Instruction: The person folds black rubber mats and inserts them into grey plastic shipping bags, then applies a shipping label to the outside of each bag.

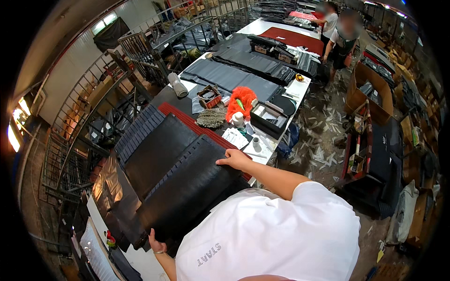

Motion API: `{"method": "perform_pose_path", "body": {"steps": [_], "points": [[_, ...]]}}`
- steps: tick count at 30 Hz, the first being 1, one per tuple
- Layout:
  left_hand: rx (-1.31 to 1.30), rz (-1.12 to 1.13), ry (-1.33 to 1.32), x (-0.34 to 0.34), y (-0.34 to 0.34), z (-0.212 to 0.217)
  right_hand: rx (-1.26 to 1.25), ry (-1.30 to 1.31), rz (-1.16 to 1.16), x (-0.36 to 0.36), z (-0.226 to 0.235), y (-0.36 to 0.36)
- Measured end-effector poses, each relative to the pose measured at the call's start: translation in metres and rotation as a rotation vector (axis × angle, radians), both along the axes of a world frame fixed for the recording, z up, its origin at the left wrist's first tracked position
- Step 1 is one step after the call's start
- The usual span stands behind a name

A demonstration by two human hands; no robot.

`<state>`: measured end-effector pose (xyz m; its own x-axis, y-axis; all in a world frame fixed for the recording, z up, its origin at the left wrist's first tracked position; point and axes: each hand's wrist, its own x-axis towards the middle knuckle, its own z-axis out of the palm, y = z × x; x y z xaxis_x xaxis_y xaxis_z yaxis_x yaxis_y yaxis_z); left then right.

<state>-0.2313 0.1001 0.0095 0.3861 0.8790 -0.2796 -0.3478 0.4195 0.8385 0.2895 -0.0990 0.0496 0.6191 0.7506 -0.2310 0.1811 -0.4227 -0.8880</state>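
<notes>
A large, dark, slightly glossy black sheet (187, 185) lies in front of me, with a row of small notches along its far edge; its near side bulges down in a curve. My right hand (235, 160) grips its right end, thumb on top and the other fingers hidden underneath. At its left end, my left hand (157, 242) holds the lower corner, thumb up along the side. Just beyond lies another black sheet (161, 145), beside a black ribbed strip (140, 131). Red ribbed material (190, 124) shows from under them.
Past the sheets, the table holds an orange-red net bundle (240, 104), grey gloves (211, 118), a black box (269, 119) and a white cup (256, 143). Metal racks (93, 136) stand at left. Scraps (321, 145) litter the floor; a co-worker (344, 47) stands at far right.
</notes>
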Motion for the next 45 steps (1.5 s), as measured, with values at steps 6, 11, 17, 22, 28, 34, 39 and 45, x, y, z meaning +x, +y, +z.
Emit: {"method": "perform_pose_path", "body": {"steps": [6, 11, 17, 22, 28, 34, 39, 45], "points": [[0.307, 0.177, 0.212, 0.043, -0.046, 0.049, 0.377, -0.038, 0.007, -0.020, 0.021, -0.024], [0.592, 0.442, 0.483, 0.017, -0.037, 0.035, 0.438, -0.165, -0.113, -0.051, 0.055, -0.024], [0.750, 0.318, 0.681, 0.046, -0.056, 0.035, 0.381, -0.104, -0.128, -0.042, -0.014, -0.041], [0.592, 0.237, 1.045, 0.049, -0.077, 0.019, 0.085, -0.170, -0.102, -0.047, -0.030, -0.047], [1.539, -0.193, 1.298, 0.123, -0.129, 0.090, 0.097, -0.102, -0.112, -0.036, -0.031, -0.042], [1.370, -0.553, 1.363, 0.144, -0.145, 0.026, -0.061, -0.596, -0.040, -0.038, -0.017, -0.031], [1.408, -0.468, 1.399, 0.155, -0.140, 0.010, 0.282, -1.135, 0.469, -0.044, 0.052, 0.068], [1.550, -0.285, 1.357, 0.163, -0.136, 0.006, 0.064, -0.976, 0.803, -0.049, -0.015, 0.201]]}}
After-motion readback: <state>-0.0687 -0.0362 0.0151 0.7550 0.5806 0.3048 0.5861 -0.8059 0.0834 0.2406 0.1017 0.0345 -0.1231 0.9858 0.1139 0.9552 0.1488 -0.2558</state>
